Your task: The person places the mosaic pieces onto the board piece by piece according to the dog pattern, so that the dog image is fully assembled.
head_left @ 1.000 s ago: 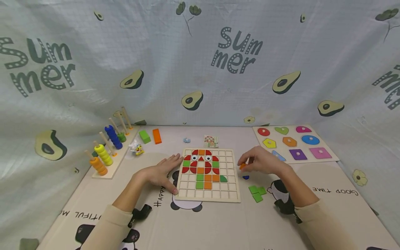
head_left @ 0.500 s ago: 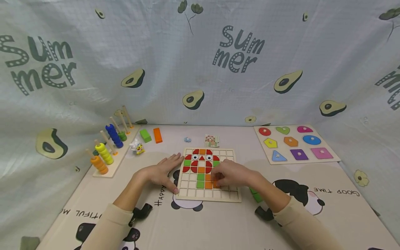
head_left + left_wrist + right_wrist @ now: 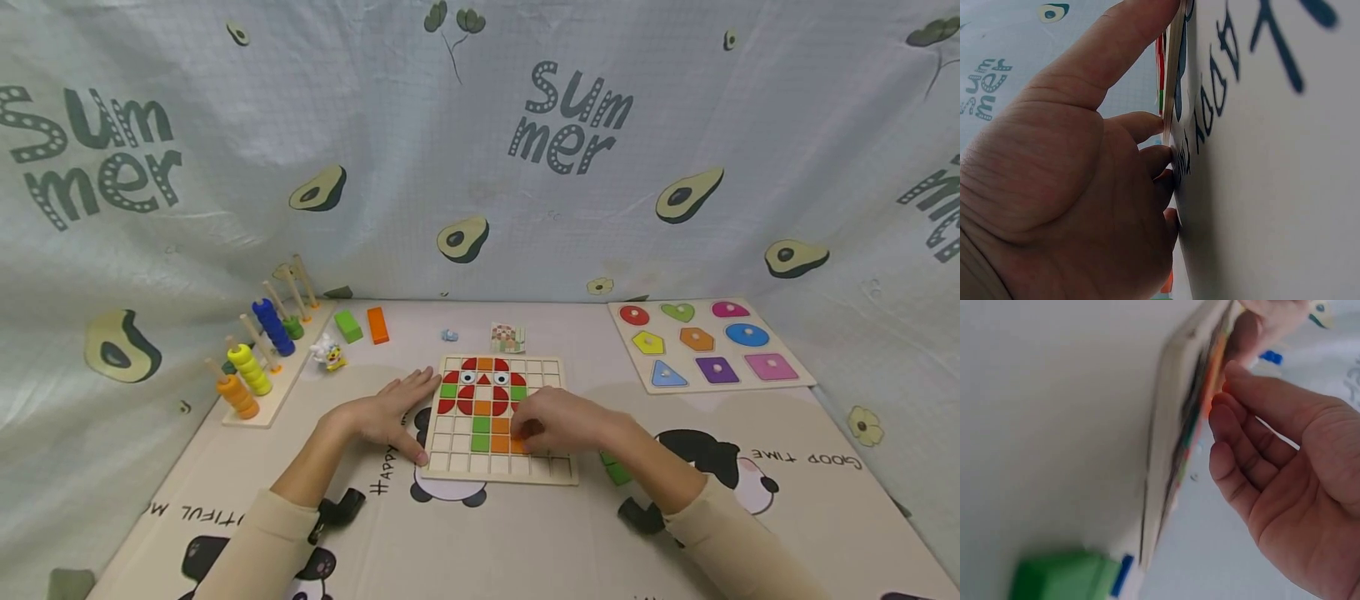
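Note:
A wooden grid board (image 3: 540,471) lies mid-table, partly filled with red, orange and green tiles and two eye tiles that form a bird-like figure. My left hand (image 3: 381,417) is spread at the board's left side, thumb and fingers touching the edge. Over the lower right of the figure, my right hand (image 3: 561,419) pinches an orange square tile (image 3: 520,447) between thumb and index finger, right at a cell beside other orange tiles. In the right wrist view a sliver of orange shows at those fingertips. The hand hides several cells.
Loose green tiles (image 3: 618,472) lie right of the board, partly behind the right arm; a blue piece (image 3: 1122,575) is near them. A picture card (image 3: 508,337) sits behind the board. A ring stacker (image 3: 262,375) stands left, a shape puzzle (image 3: 652,337) back right.
My right hand has moved left from beside the board to over it, carrying the orange tile to a lower cell. The left hand stays put.

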A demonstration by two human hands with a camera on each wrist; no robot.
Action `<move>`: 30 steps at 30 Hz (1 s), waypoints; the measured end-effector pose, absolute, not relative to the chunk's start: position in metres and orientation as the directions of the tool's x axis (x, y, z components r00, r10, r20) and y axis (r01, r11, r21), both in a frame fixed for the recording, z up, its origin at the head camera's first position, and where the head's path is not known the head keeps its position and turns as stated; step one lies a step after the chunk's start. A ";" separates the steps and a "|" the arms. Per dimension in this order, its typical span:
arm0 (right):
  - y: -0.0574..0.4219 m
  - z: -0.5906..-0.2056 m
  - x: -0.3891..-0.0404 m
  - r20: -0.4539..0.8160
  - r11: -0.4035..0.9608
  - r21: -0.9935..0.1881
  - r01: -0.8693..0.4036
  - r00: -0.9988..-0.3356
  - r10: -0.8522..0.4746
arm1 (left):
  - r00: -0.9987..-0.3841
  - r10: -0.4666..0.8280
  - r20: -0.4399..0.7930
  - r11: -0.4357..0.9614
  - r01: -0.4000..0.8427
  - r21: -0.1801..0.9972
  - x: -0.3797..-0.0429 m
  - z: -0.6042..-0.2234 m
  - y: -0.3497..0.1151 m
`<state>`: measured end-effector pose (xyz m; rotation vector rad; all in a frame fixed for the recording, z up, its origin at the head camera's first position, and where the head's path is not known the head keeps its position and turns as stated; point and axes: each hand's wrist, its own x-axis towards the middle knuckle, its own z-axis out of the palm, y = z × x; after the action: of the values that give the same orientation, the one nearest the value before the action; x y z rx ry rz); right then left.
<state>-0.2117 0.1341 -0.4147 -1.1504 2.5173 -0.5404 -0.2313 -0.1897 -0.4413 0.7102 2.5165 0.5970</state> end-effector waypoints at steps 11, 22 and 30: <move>0.220 -0.396 -0.216 -0.198 0.622 -0.602 -0.500 -0.662 -0.723 | -0.773 0.552 -0.311 0.785 0.357 0.506 -0.232 -0.442 -0.189; 0.237 -0.414 -0.213 -0.338 0.681 -0.585 -0.440 -0.631 -0.698 | -0.776 0.553 -0.303 0.784 0.361 0.505 -0.230 -0.441 -0.189; 0.235 -0.419 -0.213 -0.352 0.674 -0.604 -0.426 -0.616 -0.705 | -0.779 0.550 -0.302 0.784 0.357 0.508 -0.230 -0.442 -0.188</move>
<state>-0.2135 0.2350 -0.4188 -0.8685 2.3093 -0.6347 -0.2302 -0.1878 -0.4424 0.6823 2.5345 0.5990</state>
